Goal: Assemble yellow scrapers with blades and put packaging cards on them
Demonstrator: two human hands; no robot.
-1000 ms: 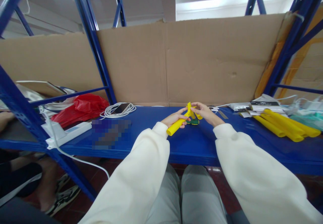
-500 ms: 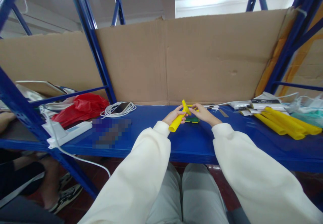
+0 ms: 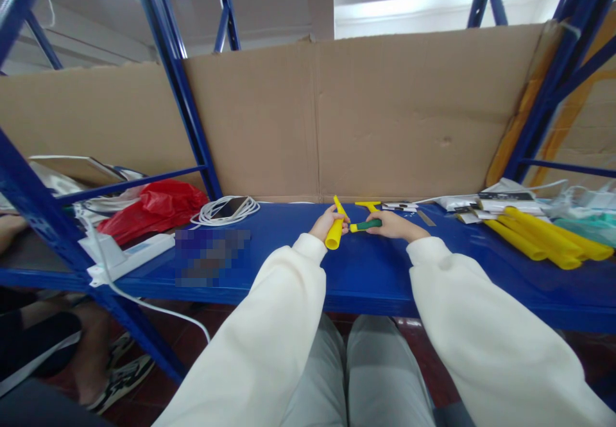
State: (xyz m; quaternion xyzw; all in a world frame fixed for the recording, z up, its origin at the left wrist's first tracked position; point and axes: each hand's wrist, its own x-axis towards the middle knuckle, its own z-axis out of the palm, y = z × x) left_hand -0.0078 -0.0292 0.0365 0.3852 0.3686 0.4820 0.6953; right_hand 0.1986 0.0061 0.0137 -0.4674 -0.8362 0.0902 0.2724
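Tube (image 3: 333,235), yellow, lies in our left grip (image 3: 321,225), above the near half of the tabletop (image 3: 289,260), its round end tilted down towards us. Our left fingers close around it, and a narrow yellow piece (image 3: 339,205) rises at its far end; we cannot tell whether the two are joined. Our right grip (image 3: 394,225) is closed on a green handle (image 3: 370,224), whose yellow end points at the tube from just beside it. To work well here, we hold the tube firmly enough that it does not roll, yet lightly enough that its wall does not flatten. We steady both wrists low, hold the handle well back, and leave our left fingertips out of line with its yellow end, since a slip there could catch them.

Just behind the handle lies a T-shaped yellow piece (image 3: 368,205), with small white pieces (image 3: 402,207) and a flat strip (image 3: 426,218) to its right. Farther right, more yellow tubes (image 3: 553,241) lie bunched beside white packets (image 3: 510,203). To our left are a coiled white cable (image 3: 206,212), a red bag (image 3: 158,205) and a power strip (image 3: 144,250); beyond the frame, another person's leg (image 3: 89,337) shows.
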